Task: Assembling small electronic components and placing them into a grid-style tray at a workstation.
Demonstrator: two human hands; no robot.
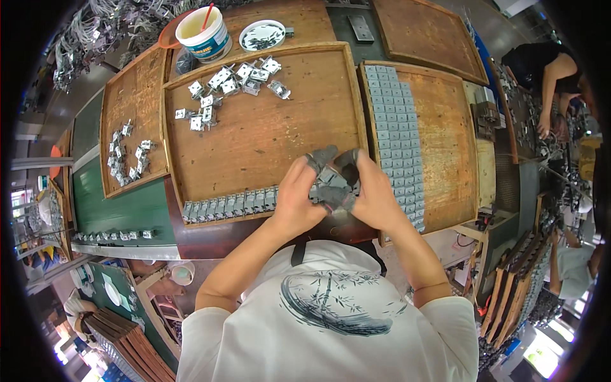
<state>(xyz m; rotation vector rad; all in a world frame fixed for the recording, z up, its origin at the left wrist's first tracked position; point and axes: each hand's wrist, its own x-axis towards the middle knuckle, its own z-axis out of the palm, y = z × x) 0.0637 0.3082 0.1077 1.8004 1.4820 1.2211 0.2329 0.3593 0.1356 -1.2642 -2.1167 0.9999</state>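
My left hand (297,194) and my right hand (377,196) meet over the near right corner of the middle wooden tray (254,156). Dark grey coverings wrap several of their fingertips. Between them both hands grip a small grey metal part (327,178), mostly hidden by the fingers. Left of my left hand, a row of similar metal parts (238,204) stands side by side along the tray's near edge. Loose silvery metal parts (223,79) lie scattered at the tray's far left.
Close rows of grey parts (396,121) fill the left side of the right-hand tray (449,146). Farther back stand a white bucket (213,44) with a red stick and a white dish (262,27) of small dark pieces. A smaller tray (130,95) lies left; a co-worker's arm (552,83) shows right.
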